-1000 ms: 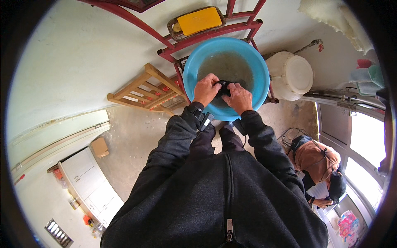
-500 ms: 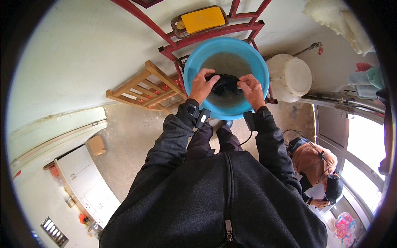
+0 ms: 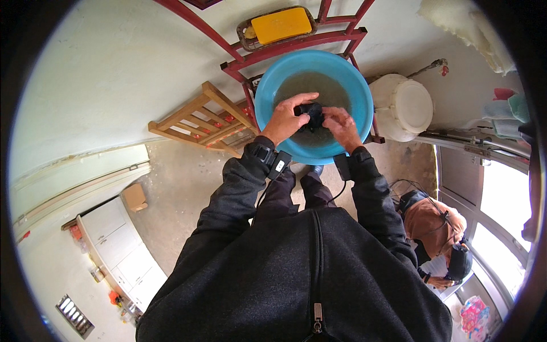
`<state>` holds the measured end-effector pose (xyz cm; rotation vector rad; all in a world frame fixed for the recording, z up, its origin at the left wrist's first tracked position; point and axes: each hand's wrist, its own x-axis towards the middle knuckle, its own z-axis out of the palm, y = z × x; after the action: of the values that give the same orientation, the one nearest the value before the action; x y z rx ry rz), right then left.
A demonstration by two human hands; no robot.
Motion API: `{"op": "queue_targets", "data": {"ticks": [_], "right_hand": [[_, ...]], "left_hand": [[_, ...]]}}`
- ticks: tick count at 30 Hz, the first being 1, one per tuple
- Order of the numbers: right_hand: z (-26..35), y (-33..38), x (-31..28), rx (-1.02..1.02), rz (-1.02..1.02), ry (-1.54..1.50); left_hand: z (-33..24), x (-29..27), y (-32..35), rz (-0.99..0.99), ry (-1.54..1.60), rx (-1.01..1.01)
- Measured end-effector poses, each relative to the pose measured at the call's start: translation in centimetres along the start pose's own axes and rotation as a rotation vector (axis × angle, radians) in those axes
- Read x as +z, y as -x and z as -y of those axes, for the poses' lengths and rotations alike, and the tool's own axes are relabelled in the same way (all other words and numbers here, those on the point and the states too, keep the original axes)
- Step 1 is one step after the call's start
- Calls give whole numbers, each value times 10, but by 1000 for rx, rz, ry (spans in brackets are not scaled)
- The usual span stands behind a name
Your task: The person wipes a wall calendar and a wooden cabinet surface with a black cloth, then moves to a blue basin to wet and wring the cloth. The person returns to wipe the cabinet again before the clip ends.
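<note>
Water-filled round blue plastic basin (image 3: 268,108) on its red metal stand (image 3: 296,45) lies at twelve o'clock, where our left hand (image 3: 286,118) and right hand (image 3: 343,124) clench the small dark wet cloth (image 3: 313,113) together, apparently scrubbing it.

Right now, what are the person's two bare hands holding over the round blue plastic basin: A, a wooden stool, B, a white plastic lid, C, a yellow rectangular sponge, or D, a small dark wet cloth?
D: the left hand and right hand both grip a small dark wet cloth above the murky water in the round blue plastic basin.
</note>
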<state>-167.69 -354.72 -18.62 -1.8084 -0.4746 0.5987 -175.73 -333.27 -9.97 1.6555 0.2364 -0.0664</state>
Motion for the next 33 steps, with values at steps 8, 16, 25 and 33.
{"op": "queue_targets", "data": {"ticks": [8,16,25,33], "right_hand": [[23,-5,-17,60,171,-297],[18,6,-22,75,185,-392],[30,8,-9,122,228,-656],[57,5,-25,-103,-27,152]], "left_hand": [[-13,-1,-4,109,-308,254],[8,-9,5,-23,-605,270],[-1,1,6,31,-637,429],[1,-12,14,-32,-805,279]]}}
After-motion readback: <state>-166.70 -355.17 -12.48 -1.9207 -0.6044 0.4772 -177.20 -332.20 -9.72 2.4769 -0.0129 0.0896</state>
